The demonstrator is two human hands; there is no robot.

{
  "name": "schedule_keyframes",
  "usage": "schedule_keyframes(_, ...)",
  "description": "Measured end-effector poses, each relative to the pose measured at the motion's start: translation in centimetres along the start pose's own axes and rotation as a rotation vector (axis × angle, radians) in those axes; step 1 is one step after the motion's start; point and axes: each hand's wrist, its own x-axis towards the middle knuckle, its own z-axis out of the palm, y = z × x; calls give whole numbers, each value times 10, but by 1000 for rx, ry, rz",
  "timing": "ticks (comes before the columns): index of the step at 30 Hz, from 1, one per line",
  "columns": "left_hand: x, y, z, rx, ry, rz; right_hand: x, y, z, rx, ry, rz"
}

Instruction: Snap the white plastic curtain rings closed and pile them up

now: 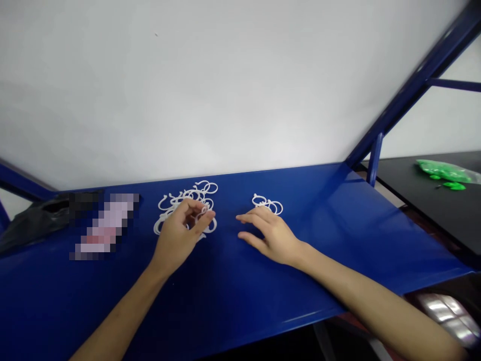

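Note:
Several thin white plastic rings with small knobs (206, 187) lie in a loose, overlapping pile on the blue tabletop (233, 281). Over the near side of that pile, my left hand (180, 230) is closed in a pinch, with a white plastic ring (205, 209) between thumb and fingertips. Part of the pile is hidden beneath this hand. To the right sits a smaller group of white rings (277, 206). My right hand (268, 233) is just in front of it, fingers apart and pointing left, holding nothing that I can see; it covers part of the group.
At the left lie a dark plastic bag (33, 223) and a blurred-out, pixelated item (108, 223). A pale wall (225, 90) rises behind the table, with a blue metal frame (406, 100) at the right. Beyond it, a black table (424, 200) carries a bag of green pieces (443, 170).

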Motion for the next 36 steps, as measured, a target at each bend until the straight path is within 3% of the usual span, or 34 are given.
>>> schedule_keyframes(6, -16, 6, 30, -231, -140, -55, 1, -12, 17, 226, 16, 112)
schedule_keyframes(13, -17, 2, 29, -205, -181, -44, 1, -5, 18, 334, 113, 226)
schedule_keyframes(22, -16, 4, 27, -86, -214, 5, 1, 1, 17, 282, 117, 84)
schedule_keyframes(30, -25, 7, 29, 27, -136, 201, -6, -4, 12, 221, 20, -64)
schedule_keyframes(33, -25, 6, 31, 46, -148, 276, -7, -4, 14, 187, 8, -57)
schedule_keyframes(36, -23, 6, 35, 62, -130, 307, -3, -2, 19, 201, 82, -6)
